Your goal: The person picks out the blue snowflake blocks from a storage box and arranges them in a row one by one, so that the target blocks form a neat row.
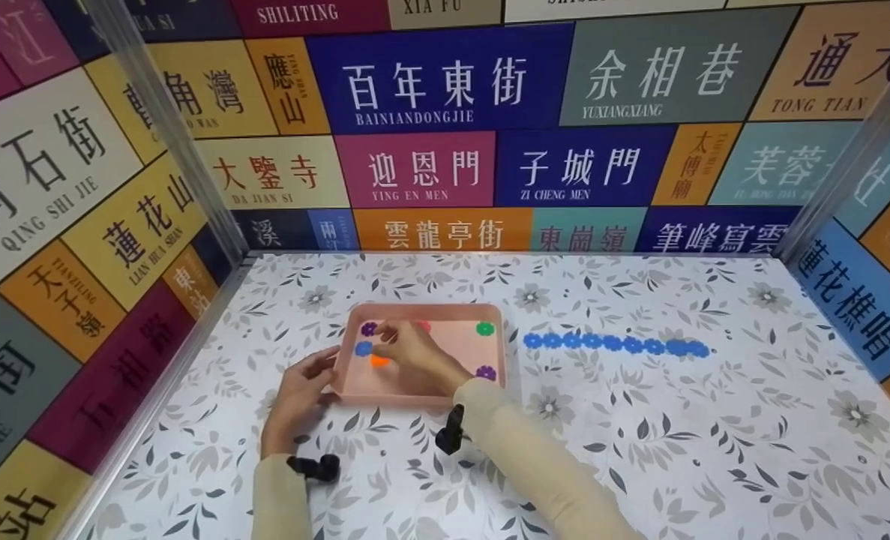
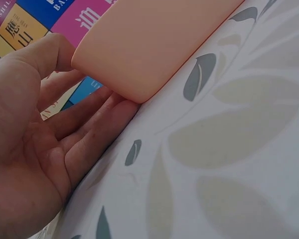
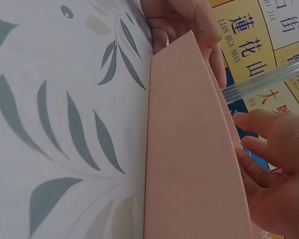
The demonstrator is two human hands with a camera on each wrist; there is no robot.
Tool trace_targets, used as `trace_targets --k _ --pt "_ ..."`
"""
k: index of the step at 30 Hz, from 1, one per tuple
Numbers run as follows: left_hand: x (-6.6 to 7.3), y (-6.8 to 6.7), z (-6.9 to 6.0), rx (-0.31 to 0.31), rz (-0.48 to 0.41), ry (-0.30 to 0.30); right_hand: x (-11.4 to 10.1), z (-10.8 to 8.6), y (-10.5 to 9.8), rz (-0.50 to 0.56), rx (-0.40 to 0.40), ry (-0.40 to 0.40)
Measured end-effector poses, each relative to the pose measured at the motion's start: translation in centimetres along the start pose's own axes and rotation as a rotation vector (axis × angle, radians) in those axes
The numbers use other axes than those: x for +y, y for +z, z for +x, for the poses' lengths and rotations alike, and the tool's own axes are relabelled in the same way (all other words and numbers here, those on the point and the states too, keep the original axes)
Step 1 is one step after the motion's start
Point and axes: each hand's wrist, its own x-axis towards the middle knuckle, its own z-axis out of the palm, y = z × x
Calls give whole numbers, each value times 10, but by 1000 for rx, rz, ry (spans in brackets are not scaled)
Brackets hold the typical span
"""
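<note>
A shallow pink tray (image 1: 415, 400) sits on the table with small flower-shaped plastic pieces in it. The left hand (image 1: 302, 390) holds the tray's left side, its fingers at the rim and outer wall in the left wrist view. Over the tray's left part reaches the right hand (image 1: 415, 349), fingers loosely bent beside a blue flower piece (image 1: 364, 348) and a purple one (image 1: 369, 328). An orange piece (image 1: 379, 361) lies just below those fingers. I see nothing held in the right hand (image 3: 279, 159); its far fingertips are partly hidden by the tray wall.
Right of the tray lies a row of joined blue flower pieces (image 1: 609, 343). A green piece (image 1: 485, 328), another purple piece (image 1: 486, 372) and a partly hidden red piece (image 1: 424, 326) are in the tray. Sign-covered walls (image 1: 445, 82) bound the floral tabletop (image 1: 677, 435).
</note>
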Motion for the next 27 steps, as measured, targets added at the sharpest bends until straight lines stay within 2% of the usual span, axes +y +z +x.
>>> trace_targets --k 5,11,20,27 --pt "-1 -1 -1 -13 -17 18 1 4 7 44 14 23" --pt "-1 1 0 14 -13 55 2 8 15 101 20 32" --pt "-4 4 1 14 -10 60 5 16 21 30 52 37" --pt "-3 -1 0 -2 -28 86 3 25 26 -4 43 19"
